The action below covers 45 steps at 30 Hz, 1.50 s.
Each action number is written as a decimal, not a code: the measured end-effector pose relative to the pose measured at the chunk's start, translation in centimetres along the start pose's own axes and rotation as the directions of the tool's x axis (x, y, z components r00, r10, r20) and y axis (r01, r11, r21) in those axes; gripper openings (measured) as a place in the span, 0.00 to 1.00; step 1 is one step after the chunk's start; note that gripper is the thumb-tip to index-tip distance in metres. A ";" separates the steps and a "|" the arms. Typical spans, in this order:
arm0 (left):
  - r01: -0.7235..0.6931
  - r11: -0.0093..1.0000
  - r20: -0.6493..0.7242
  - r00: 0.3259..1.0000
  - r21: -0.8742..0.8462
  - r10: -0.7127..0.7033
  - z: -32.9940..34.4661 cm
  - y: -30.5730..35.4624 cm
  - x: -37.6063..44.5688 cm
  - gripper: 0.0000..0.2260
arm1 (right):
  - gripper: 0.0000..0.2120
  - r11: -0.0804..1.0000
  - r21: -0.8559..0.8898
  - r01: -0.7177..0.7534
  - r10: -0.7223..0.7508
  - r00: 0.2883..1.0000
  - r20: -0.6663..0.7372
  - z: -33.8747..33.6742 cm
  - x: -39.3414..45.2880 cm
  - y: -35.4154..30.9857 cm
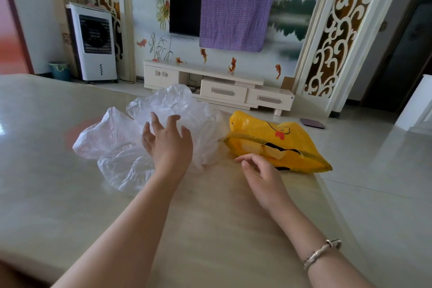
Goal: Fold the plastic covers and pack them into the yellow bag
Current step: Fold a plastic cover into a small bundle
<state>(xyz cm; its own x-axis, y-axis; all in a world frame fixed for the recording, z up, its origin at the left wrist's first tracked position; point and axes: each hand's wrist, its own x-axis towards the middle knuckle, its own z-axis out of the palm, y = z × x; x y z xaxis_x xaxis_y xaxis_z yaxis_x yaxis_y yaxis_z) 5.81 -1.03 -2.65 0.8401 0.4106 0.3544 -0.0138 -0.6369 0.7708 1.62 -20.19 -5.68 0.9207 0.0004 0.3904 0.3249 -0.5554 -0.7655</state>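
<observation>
Plastic covers lie crumpled in a loose, clear heap on the pale table, with the yellow bag just beside them on the right, near the table's far edge. Beyond the table stand a white TV cabinet, a wall screen half draped with a purple cloth, a white air cooler and a small teal bin. The heap is see-through and wrinkled, so how many covers it holds is hard to tell; the bag's mouth seems to gape toward the person, though its contents are unclear. The left hand is over the middle of the heap with fingers spread, hiding part of it; whether it touches the plastic cannot be told. The right hand, fingers loosely curled and holding nothing, is at the bag's near edge, a silver bracelet on its wrist.
</observation>
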 end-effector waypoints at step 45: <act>0.411 0.431 0.485 0.872 -0.804 0.074 2.2 2.9 -6.7 0.08 | 0.07 0.549 0.788 -0.279 0.471 0.882 -0.015 -4.3 0.6 0.2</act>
<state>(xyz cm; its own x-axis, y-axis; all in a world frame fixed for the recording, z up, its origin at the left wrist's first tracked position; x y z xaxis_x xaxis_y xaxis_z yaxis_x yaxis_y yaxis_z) 1.31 -7.07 -3.99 0.9940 -0.0052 0.1090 -0.0968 0.4185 0.9030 1.25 -23.85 -3.39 0.9618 -0.2736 -0.0082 0.0917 0.3503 -0.9321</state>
